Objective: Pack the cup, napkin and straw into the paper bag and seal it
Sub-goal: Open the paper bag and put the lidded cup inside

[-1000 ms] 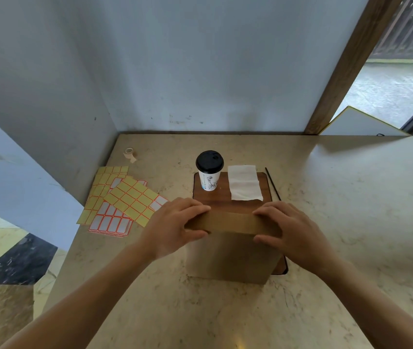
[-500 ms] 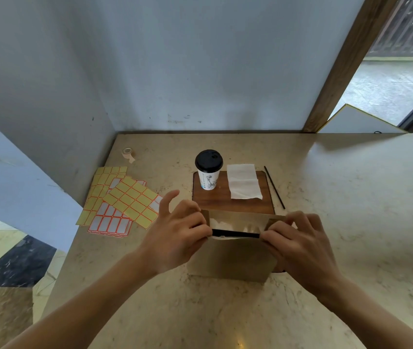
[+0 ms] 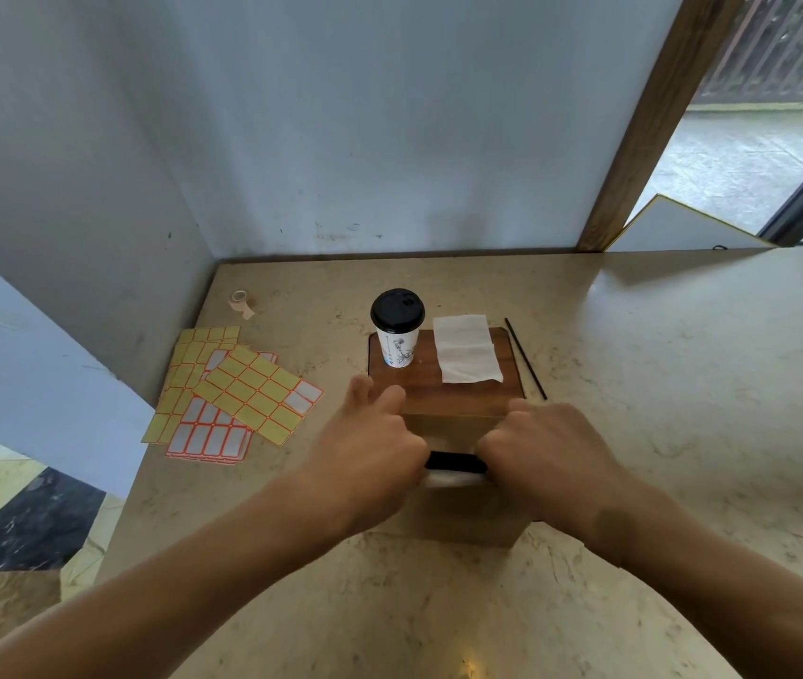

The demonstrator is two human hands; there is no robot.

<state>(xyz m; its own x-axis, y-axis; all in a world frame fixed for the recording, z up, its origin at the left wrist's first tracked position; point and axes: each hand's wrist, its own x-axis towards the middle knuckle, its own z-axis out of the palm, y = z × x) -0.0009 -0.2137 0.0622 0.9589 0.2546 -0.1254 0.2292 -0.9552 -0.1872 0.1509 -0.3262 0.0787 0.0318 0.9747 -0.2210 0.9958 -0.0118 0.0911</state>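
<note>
Both hands, left hand point(image 3: 370, 448) and right hand point(image 3: 544, 448), grip paper bag point(image 3: 468, 512) mouth. Thin, creasable paper; hold near rim corners.

Takeaway shop counter, likely — marble top point(image 3: 634, 433), label sheets point(image 3: 242, 389), lidded cup point(image 3: 397, 330) w/ napkin point(image 3: 465, 355).

Single head-worn wide-angle view, forward and down, close over the counter point(image 3: 659, 384).
</note>
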